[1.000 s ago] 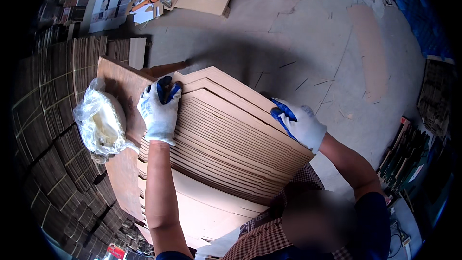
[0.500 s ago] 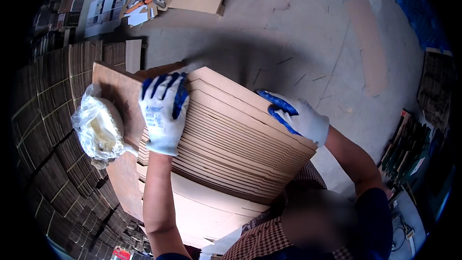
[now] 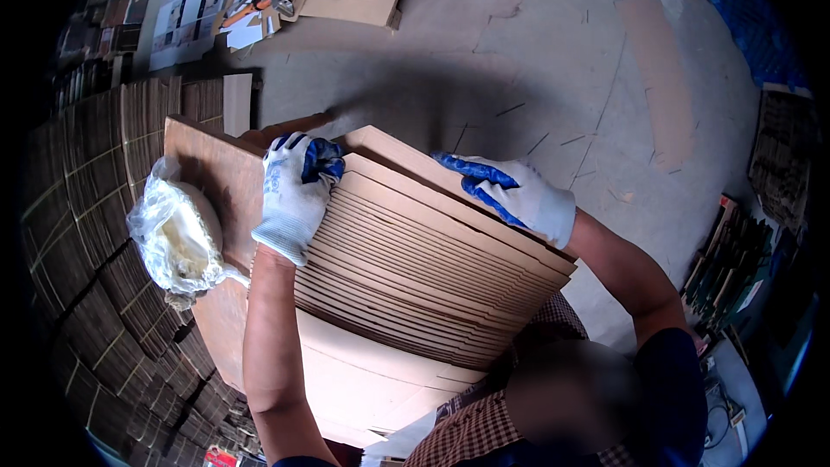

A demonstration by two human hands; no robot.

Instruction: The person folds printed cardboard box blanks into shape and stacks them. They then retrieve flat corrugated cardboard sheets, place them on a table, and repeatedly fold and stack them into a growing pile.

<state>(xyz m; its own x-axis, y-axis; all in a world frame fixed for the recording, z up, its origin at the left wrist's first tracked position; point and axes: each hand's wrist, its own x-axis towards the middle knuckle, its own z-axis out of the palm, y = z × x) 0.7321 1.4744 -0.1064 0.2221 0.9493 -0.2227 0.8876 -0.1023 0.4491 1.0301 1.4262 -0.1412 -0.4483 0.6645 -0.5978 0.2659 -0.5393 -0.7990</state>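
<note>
A fanned row of flat brown cardboard sheets (image 3: pixel 415 251) leans in front of me, their edges overlapping. The farthest cardboard sheet (image 3: pixel 373 143) stands apart from the row, with a dark gap behind its edge. My left hand (image 3: pixel 294 195), in a white glove with blue-coated fingers, is closed with curled fingers at that sheet's left end; its exact hold is partly hidden. On the right, my gloved right hand (image 3: pixel 523 195) pinches the sheet's upper edge, the fingers on the far side and the thumb nearer me.
The row rests by a brown wooden board (image 3: pixel 216 160). On it sits a plastic-wrapped bowl (image 3: pixel 188 238) of pale paste. Bundled cardboard stacks (image 3: pixel 82 173) line the left. Loose cardboard (image 3: pixel 659 86) lies on the concrete floor, and a blue pallet (image 3: pixel 748 22) is far right.
My left hand's fingers have curled in from lying stretched over the sheets. My right hand has shifted left along the edge. A gap has appeared between the farthest sheet and the row.
</note>
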